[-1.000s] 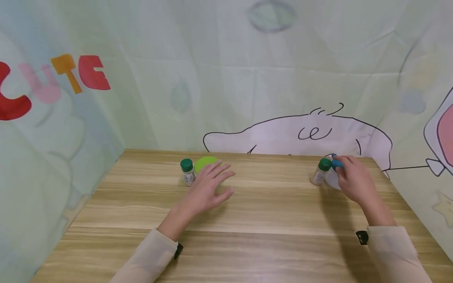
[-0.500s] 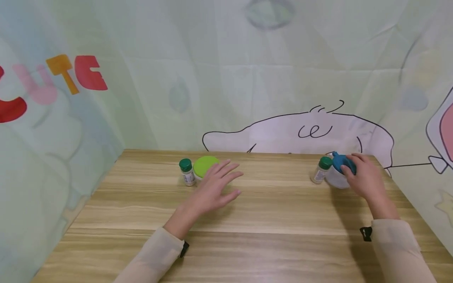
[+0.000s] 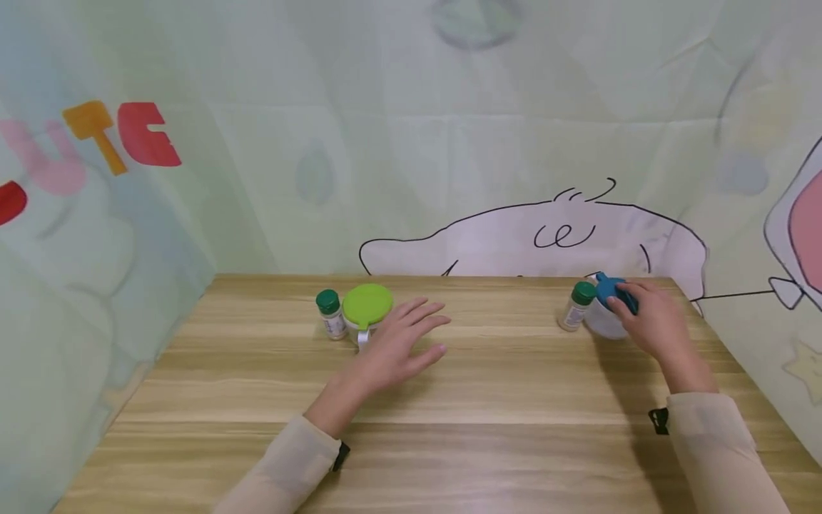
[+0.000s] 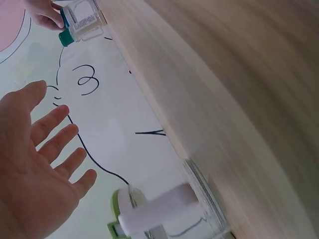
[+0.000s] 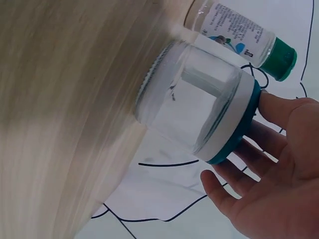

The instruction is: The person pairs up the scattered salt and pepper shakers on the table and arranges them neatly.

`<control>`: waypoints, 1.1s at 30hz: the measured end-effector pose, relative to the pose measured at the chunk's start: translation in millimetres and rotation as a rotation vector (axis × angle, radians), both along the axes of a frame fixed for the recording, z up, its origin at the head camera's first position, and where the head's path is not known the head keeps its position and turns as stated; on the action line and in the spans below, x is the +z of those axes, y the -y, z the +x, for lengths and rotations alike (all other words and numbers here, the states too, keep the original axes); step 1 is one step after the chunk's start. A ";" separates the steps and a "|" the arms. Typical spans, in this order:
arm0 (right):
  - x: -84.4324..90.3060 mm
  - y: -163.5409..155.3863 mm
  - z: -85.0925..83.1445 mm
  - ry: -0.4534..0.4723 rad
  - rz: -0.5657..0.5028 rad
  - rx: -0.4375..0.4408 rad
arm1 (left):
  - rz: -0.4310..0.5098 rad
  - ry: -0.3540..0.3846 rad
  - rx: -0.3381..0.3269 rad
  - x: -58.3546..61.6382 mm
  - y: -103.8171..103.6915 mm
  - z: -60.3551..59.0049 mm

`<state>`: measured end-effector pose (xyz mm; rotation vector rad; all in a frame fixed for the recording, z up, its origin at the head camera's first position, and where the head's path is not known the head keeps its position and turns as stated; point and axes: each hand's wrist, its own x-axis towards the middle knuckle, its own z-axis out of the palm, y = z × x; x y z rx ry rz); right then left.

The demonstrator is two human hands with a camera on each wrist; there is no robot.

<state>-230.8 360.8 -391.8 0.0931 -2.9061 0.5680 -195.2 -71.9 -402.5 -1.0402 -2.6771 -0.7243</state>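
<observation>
My right hand (image 3: 655, 321) is at the blue lid (image 3: 610, 291) of a clear glass jar (image 5: 189, 99). In the right wrist view, its thumb lies against the lid's edge and the other fingers reach round behind it. The jar stands upright. Beside it is a seasoning bottle (image 3: 576, 307) with a green cap. My left hand (image 3: 392, 350) hovers with spread fingers, holding nothing. It is just right of a second glass jar (image 4: 199, 219), which has a green lid (image 3: 368, 305) and a pale handle (image 3: 363, 338); the hand partly covers this jar in the head view.
Another green-capped seasoning bottle (image 3: 331, 314) stands left of the green-lidded jar. Both pairs are near the back edge of the wooden table (image 3: 449, 442). A printed curtain (image 3: 411, 164) hangs close behind and along the sides.
My right hand has drawn back to the right across the blue lid, uncovering more of it. My left hand has shifted right, so more of the green-lidded jar and its handle shows.
</observation>
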 end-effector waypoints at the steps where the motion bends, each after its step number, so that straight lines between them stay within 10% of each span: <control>1: 0.3 0.3 -0.2 0.007 0.002 0.000 | -0.001 0.009 -0.002 -1.0 -3.3 0.0; 33: 22.2 13.4 -7.4 0.156 0.147 0.001 | -0.054 -0.028 -0.114 11.1 -84.1 -19.3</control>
